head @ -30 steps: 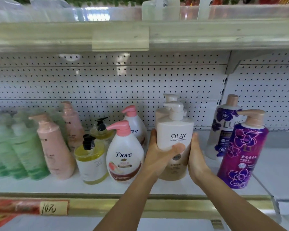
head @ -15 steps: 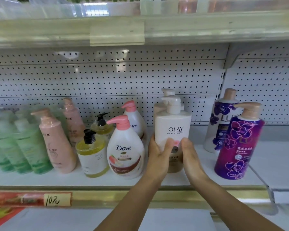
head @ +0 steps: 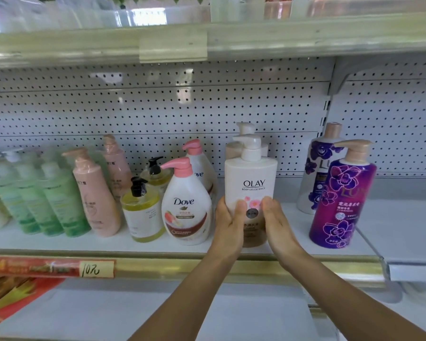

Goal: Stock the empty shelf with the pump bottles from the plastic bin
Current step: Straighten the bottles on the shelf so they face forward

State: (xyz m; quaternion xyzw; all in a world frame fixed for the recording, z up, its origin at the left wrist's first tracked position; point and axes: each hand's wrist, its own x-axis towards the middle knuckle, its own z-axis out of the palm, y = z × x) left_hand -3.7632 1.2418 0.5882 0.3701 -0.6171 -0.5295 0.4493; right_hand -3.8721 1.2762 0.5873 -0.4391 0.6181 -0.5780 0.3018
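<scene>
on the white shelf [head: 290, 217], near its front edge, your left hand [head: 228, 227] and right hand [head: 279, 225] both wrap the lower half of the cream olay bottle [head: 251, 178], thumbs across its label. it stands upright and looks set down, just in front of a matching bottle [head: 244, 130] and close beside the dove bottle [head: 186, 205] on the left. the purple bottle [head: 342, 193] stands apart on the right. two likely risks: push it further back and it knocks the one behind; pull your left hand out carelessly and your knuckles may tip the dove bottle. the bin is out of view.
</scene>
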